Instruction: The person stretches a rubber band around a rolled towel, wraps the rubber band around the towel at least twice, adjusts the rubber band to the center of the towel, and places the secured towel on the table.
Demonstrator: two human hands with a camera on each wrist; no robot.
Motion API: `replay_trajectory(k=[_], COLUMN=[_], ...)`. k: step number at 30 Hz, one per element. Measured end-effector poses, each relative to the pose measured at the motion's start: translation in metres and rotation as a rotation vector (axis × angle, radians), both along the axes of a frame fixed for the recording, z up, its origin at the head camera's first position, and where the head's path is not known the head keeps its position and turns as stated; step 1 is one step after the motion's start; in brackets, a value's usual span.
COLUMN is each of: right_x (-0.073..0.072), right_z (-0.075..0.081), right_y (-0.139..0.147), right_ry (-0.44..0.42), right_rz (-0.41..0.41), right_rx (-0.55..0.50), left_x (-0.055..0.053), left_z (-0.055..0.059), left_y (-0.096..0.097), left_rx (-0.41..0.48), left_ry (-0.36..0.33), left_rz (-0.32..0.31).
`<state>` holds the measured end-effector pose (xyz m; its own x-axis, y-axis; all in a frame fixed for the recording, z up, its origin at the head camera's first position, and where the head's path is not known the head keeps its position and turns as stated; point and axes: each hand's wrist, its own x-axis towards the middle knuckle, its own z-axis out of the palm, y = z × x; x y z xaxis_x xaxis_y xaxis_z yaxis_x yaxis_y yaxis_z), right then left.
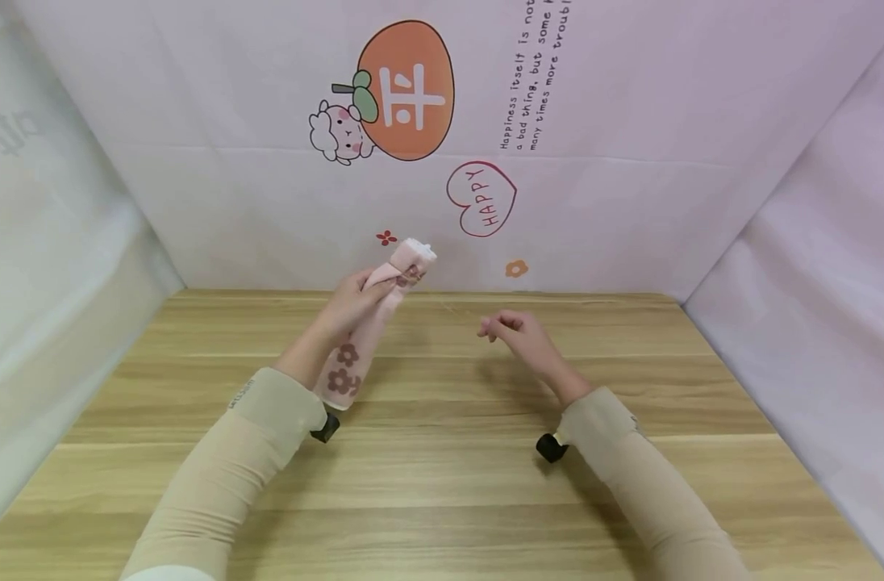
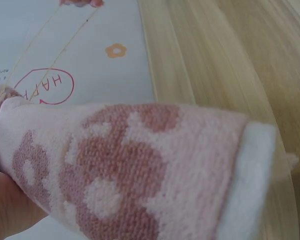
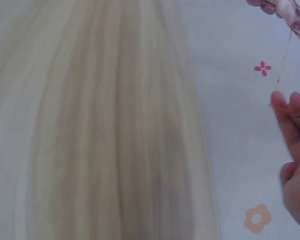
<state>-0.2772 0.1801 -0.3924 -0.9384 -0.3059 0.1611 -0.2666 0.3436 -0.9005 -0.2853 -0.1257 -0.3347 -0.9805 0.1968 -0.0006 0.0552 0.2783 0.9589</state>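
A pink towel (image 1: pixel 355 355) with darker flower patterns, long and bunched together, slants up from the table in the head view. My left hand (image 1: pixel 355 303) grips it near its upper end. Around that end runs a thin yellowish rubber band (image 2: pixel 65 50), stretched in two strands away from the towel in the left wrist view. Its far end loops over the curled fingers of my right hand (image 1: pixel 523 337), which pulls it out to the right. In the right wrist view those fingers (image 3: pixel 286 125) hook the band, apart from the towel.
Below both hands lies a wood-grain table (image 1: pixel 442 484). Behind it rises a white cloth backdrop (image 1: pixel 594 218) with printed drawings and words. White cloth walls (image 1: pixel 812 242) stand at both sides. Each wrist carries a small black camera (image 1: pixel 551 448).
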Motion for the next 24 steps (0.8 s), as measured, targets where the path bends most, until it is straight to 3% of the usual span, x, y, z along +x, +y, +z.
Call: replay_trajectory(k=[4,6,8,12,14,20,24], right_x=[-0.004,-0.007,-0.010,-0.010,-0.008,-0.003,-0.003], right_z=[0.002,0.002,0.003,0.007,0.008,0.011,0.017], right_y=[-0.005,-0.007,-0.010,-0.018,-0.022,-0.030,-0.034], right_ry=[-0.090,-0.131,-0.195,-0.363,-0.407,-0.354,-0.406], right_rz=[-0.002,0.014,0.060,0.185,0.219,0.248,0.256], right_rx=[-0.081,-0.174,-0.352,-0.849,-1.044,-1.384,-1.602], left_x=[0.003,0.004,0.005,0.005,0.005,0.003,0.003], left_z=[0.003,0.004,0.004,0.002,0.001,-0.003,-0.005], left_y=[0.007,0.010,0.013,0.015,0.016,0.017,0.018], left_rx=[0.066,0.089,0.117,0.163,0.178,0.221,0.238], left_ry=[-0.032,-0.053,-0.074,-0.112,-0.125,-0.164,-0.180], left_rz=[-0.030,-0.040,-0.042,-0.041,-0.036,-0.031,-0.018])
